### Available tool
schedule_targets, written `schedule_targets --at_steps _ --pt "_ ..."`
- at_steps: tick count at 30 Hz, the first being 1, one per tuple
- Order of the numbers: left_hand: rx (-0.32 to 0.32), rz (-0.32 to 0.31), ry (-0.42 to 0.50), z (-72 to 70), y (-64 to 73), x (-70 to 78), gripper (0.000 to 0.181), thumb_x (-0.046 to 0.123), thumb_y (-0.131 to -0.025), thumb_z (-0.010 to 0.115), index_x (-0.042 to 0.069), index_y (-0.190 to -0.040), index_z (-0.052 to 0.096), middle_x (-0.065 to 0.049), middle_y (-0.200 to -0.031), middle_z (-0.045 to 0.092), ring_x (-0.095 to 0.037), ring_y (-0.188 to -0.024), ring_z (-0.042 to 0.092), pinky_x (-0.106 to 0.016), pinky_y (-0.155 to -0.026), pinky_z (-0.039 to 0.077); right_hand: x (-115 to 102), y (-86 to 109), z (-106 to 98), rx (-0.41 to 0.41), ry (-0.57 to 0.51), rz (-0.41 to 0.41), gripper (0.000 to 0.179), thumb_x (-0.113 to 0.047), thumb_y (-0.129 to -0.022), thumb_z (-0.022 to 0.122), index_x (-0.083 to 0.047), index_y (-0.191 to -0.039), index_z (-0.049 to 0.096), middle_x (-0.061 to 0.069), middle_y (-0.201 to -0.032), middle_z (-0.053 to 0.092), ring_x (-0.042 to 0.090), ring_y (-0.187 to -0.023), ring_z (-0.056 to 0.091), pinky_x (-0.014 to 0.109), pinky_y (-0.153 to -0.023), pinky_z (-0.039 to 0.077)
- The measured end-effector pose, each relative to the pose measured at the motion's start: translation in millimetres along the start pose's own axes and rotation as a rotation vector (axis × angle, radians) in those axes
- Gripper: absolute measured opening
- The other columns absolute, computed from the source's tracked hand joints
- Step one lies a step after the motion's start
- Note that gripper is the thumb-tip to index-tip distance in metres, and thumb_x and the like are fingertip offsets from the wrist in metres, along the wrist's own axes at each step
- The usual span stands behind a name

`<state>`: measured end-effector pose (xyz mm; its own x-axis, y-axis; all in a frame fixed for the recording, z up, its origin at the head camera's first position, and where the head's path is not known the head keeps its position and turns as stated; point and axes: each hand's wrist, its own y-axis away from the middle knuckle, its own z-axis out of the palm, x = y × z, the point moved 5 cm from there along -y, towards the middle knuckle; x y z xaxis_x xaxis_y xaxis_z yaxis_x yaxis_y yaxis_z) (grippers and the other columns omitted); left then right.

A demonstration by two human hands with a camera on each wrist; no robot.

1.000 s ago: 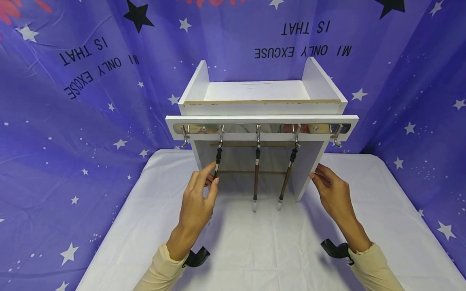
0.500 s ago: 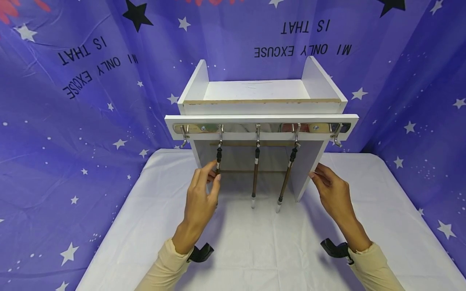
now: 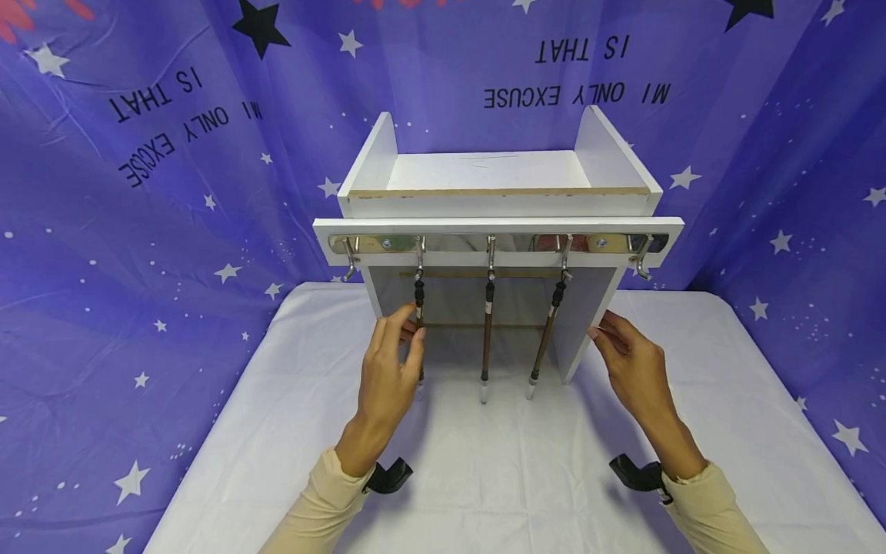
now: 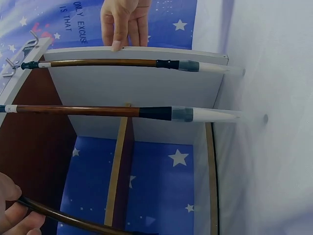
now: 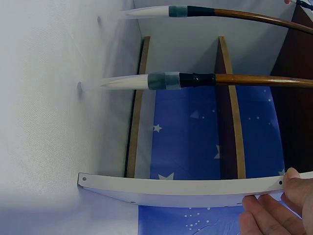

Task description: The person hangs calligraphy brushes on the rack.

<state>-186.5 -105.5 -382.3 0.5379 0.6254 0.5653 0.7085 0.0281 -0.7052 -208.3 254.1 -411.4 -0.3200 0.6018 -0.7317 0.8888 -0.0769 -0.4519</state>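
Observation:
Three calligraphy brushes hang by their loops from metal hooks on a white shelf unit (image 3: 498,208). My left hand (image 3: 388,377) pinches the handle of the left brush (image 3: 419,295) between thumb and fingers, below its dark top end. In the left wrist view, that handle (image 4: 73,218) runs out from the fingertips at the lower left. The middle brush (image 3: 487,335) and the right brush (image 3: 545,338) hang untouched, white tips down. My right hand (image 3: 633,369) grips the front edge of the unit's right side panel (image 5: 195,186), thumb on one face and fingers on the other.
Outer hooks at left (image 3: 350,258) and right (image 3: 642,258) bear nothing. The unit stands on a white cloth-covered table (image 3: 512,492). A blue star-printed curtain (image 3: 173,231) hangs behind and at both sides. Black camera mounts sit on both wrists.
My left hand has shifted a little to the right together with the left brush, whose lower end swings over too. The other brushes sway slightly. My right hand stays put.

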Motion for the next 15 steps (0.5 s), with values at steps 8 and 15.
schedule_targets --at_steps 8,15 --pt "0.003 0.005 0.006 4.2 -1.6 0.7 0.037 0.008 -0.103 0.069 0.007 -0.138 0.060 -0.012 -0.106 0.064 -0.028 -0.095 0.067 -0.046 -0.080 0.060 0.2 0.2 -0.5 0.009 -0.006 -0.002 0.042 -0.018 -0.106 0.067 -0.005 -0.145 0.063 0.020 -0.128 0.073 0.042 -0.116 0.071 -0.002 -0.088 0.044" --pt "0.000 -0.003 0.010 4.3 -2.0 -0.2 0.037 0.009 -0.103 0.069 0.007 -0.139 0.060 -0.012 -0.107 0.064 -0.027 -0.095 0.067 -0.044 -0.081 0.059 -0.5 0.3 -0.5 0.012 0.000 -0.009 0.041 -0.017 -0.106 0.067 -0.003 -0.144 0.063 0.021 -0.127 0.074 0.042 -0.115 0.072 -0.002 -0.088 0.044"
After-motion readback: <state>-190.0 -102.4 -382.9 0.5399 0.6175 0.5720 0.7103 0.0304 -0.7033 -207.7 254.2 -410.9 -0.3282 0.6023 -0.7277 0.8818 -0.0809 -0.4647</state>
